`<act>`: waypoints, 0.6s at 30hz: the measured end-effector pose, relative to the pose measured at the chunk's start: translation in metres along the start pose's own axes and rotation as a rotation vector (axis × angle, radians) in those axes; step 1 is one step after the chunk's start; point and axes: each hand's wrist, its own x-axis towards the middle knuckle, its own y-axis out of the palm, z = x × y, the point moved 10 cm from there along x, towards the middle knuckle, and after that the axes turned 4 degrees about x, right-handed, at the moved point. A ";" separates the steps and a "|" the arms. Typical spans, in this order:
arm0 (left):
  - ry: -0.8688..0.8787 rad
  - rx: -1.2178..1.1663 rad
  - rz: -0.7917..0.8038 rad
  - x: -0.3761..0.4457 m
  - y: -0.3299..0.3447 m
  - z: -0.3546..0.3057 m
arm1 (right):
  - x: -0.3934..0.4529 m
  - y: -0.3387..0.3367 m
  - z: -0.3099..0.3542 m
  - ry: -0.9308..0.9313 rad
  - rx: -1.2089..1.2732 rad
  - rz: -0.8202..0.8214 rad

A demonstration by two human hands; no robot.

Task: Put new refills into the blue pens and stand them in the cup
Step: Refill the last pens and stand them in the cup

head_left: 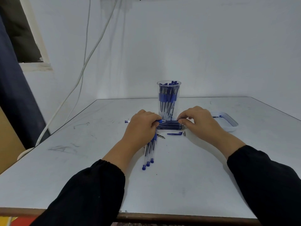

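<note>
Both hands, left hand (143, 123) and right hand (197, 119), fingers curled around one pen (169, 121) before the cup (168, 100).

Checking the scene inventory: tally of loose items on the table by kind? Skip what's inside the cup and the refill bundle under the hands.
Clear plastic cup packed with blue pens: 1
White shallow tray: 1
Clear-barrelled blue pens lying near the left hand: 3
Pen held between both hands: 1
Loose blue pen cap: 1
Small metal pen tip: 1
Total: 8
</note>
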 end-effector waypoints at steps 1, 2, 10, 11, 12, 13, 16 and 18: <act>-0.010 0.003 -0.006 0.000 -0.001 0.003 | 0.000 -0.002 -0.005 0.017 -0.010 -0.001; -0.021 0.012 -0.014 0.001 -0.002 0.006 | 0.000 -0.004 -0.009 0.034 -0.018 -0.004; -0.135 0.102 -0.049 0.001 -0.012 0.029 | 0.001 -0.012 -0.049 0.210 -0.073 -0.026; -0.147 0.110 -0.054 0.002 -0.013 0.031 | 0.001 -0.012 -0.053 0.229 -0.084 -0.032; -0.160 0.117 -0.057 0.002 -0.015 0.033 | 0.000 -0.013 -0.056 0.245 -0.099 -0.040; -0.168 0.121 -0.061 0.002 -0.016 0.034 | 0.000 -0.012 -0.059 0.264 -0.114 -0.049; -0.174 0.128 -0.065 0.003 -0.017 0.034 | 0.002 -0.008 -0.059 0.299 -0.179 -0.064; -0.174 0.132 -0.054 0.004 -0.015 0.033 | 0.006 -0.001 -0.055 0.300 -0.214 -0.056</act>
